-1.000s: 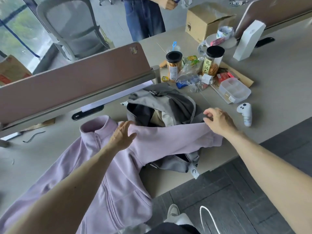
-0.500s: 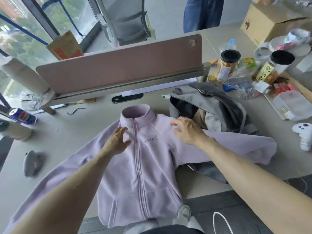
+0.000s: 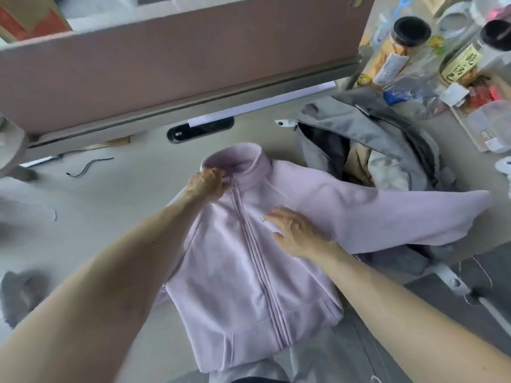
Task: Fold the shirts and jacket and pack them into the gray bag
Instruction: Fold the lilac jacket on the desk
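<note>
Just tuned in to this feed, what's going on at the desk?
A person has a lilac jacket laid front-up on the desk. The left hand grips its collar by the zipper top; the right hand lies flat on the chest. One sleeve drapes over the open gray bag. No fold yet.

A pale beige bench (image 3: 110, 194) fills most of the view under soft, even light. Along its far edge stands a dusty-pink partition panel (image 3: 179, 59) on a grey metal rail (image 3: 193, 105), with a black cable slot (image 3: 200, 129) just beside it. Black-lidded jars (image 3: 403, 42) crowd the far right corner. Dark grey floor (image 3: 492, 261) shows at lower right.
</note>
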Motion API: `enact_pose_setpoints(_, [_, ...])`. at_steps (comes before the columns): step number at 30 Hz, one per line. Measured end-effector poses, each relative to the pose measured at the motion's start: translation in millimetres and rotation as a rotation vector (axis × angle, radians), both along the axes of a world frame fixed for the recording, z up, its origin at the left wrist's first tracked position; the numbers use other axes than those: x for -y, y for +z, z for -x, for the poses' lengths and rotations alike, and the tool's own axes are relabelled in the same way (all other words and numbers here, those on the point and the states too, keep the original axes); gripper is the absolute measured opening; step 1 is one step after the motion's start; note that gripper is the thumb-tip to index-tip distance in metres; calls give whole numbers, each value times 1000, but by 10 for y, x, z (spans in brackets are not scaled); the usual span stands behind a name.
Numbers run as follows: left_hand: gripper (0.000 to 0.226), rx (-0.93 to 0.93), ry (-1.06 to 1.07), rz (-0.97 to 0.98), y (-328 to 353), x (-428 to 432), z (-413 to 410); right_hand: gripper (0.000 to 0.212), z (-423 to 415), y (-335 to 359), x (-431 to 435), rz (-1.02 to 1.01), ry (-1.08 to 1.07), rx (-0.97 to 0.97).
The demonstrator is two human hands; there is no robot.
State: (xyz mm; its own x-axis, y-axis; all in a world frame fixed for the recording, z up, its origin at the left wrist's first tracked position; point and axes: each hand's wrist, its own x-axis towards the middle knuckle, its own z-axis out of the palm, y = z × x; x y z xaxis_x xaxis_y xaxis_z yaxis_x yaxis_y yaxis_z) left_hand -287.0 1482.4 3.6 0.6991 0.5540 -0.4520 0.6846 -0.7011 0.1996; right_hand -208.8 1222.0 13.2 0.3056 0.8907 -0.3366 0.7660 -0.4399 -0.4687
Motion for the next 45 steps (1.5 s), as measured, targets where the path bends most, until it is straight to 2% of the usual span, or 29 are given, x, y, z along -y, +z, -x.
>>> enact_pose_setpoints(5, [32,205,88,-12,54,-240,-61,62,233,-78,-35,155,-41,42])
enact_pose_setpoints(10, [28,294,136,-64,24,-377,-106,70,380,-198,11,314,-90,71])
enact_pose_setpoints(13, [30,326,202,5,-134,-323,-37,75,449,-322,86,350,-129,68])
enact_pose_setpoints(15, [29,367,168,63,-242,-283,71,78,476,-407,137,363,-131,80])
enact_pose_setpoints(16, [34,396,130,90,-281,-269,149,78,489,-439,151,368,-126,99])
enact_pose_setpoints(20, [87,484,-8,133,-337,-172,629,77,587,-435,105,348,-117,221])
enact_pose_setpoints(22, [93,418,1,138,-361,-73,926,72,669,-353,66,279,-92,264])
enact_pose_setpoints(26, [89,235,113,176,-442,183,1709,61,887,-294,110,96,0,270])
enact_pose_setpoints(29, [83,160,232,125,-468,464,2326,66,1079,-266,247,173,96,179])
enact_pose_setpoints(32, [56,124,319,59,-327,736,2844,71,1184,-236,380,225,151,169])
enact_pose_setpoints(37, [65,22,338,41,-163,1152,3689,65,1361,-174,406,268,297,192])
enact_pose_setpoints(41, [79,-50,602,70,210,1679,4105,61,1591,-132,346,274,365,169])
enact_pose_setpoints(45, [81,-60,702,81,297,2013,4613,62,1857,-69,351,342,429,116])
